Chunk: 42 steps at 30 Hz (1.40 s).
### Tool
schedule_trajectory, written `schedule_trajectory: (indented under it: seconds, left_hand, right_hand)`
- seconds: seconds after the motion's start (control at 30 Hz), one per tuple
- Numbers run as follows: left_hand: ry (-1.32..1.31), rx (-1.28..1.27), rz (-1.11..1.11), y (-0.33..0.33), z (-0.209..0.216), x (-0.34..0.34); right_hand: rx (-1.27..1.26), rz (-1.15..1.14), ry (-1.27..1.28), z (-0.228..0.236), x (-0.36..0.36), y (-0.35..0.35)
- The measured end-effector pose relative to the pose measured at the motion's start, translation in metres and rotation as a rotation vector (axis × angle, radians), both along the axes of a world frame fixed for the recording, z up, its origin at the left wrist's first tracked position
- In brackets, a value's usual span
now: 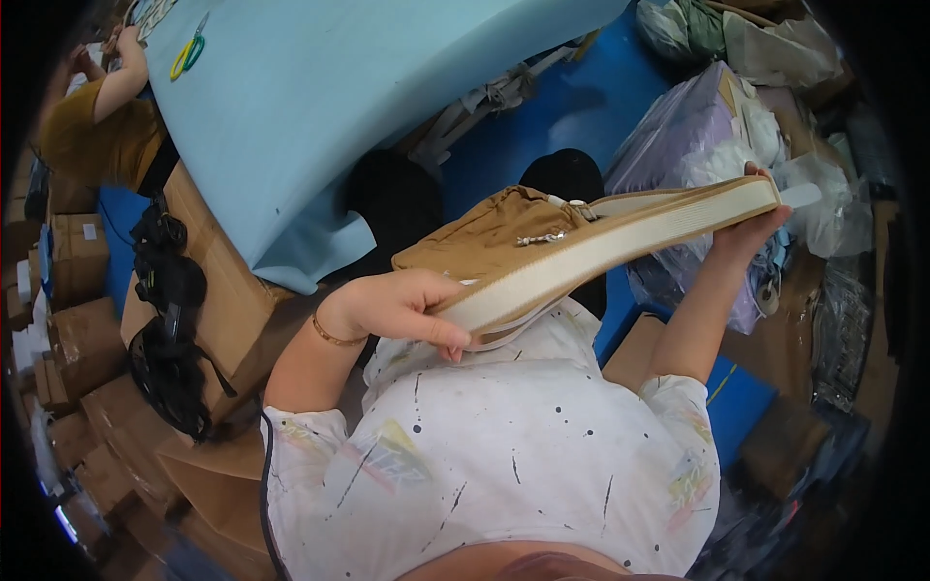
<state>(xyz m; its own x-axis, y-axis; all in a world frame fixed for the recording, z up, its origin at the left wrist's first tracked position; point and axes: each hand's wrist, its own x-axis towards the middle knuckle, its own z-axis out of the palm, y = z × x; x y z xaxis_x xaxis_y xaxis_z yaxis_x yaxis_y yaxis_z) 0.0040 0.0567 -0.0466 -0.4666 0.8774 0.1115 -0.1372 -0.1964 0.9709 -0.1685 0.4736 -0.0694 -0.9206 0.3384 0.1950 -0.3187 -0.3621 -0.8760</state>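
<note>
A tan fabric bag [475, 235] with a small metal zip pull lies over my lap. Its wide strap [620, 239], cream in the middle with tan edges, is stretched slantwise in front of me. My left hand [412, 308] pinches the strap's near left end between thumb and fingers. At the upper right, my right hand [758, 225] is closed around the folded far end of the strap. A whitish translucent strip [801, 196] sticks out beyond that end, beside my right fingers. Part of the bag is hidden behind the strap.
A table covered in light blue sheeting [320, 107] stands ahead, with yellow-green snips [190, 56] on it. Cardboard boxes [218, 281] and black straps [170, 290] are at left. Plastic-wrapped bundles [678, 136] crowd the right. Another person's arm [124, 82] shows at far left.
</note>
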Motion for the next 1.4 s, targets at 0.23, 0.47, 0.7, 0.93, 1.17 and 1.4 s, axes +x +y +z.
schedule_trajectory:
  seconds: [0.23,0.47,0.7,0.93,1.17,1.4]
  left_hand:
    - [-0.623,-0.147,0.277,0.044,0.009,-0.003]
    - [-0.814,-0.084,0.41,0.064,-0.027,0.006]
    - [-0.97,0.035,0.406,0.07,-0.025,0.012]
    - [-0.86,-0.026,0.439,0.07,-0.014,0.01]
    - [0.376,-0.641,0.488,0.042,0.022,0.005]
    - [0.38,-0.695,0.331,0.041,0.038,0.014]
  right_hand:
    - [0.466,0.683,0.342,0.03,0.089,-0.093]
    - [1.067,0.714,0.797,0.025,0.147,-0.161]
    - [1.056,0.924,0.741,0.012,0.148,-0.161]
    - [0.991,0.988,0.371,0.016,0.084,-0.13]
    - [1.194,1.14,0.148,-0.012,0.086,-0.11]
    - [1.612,1.01,0.219,-0.001,0.099,-0.115]
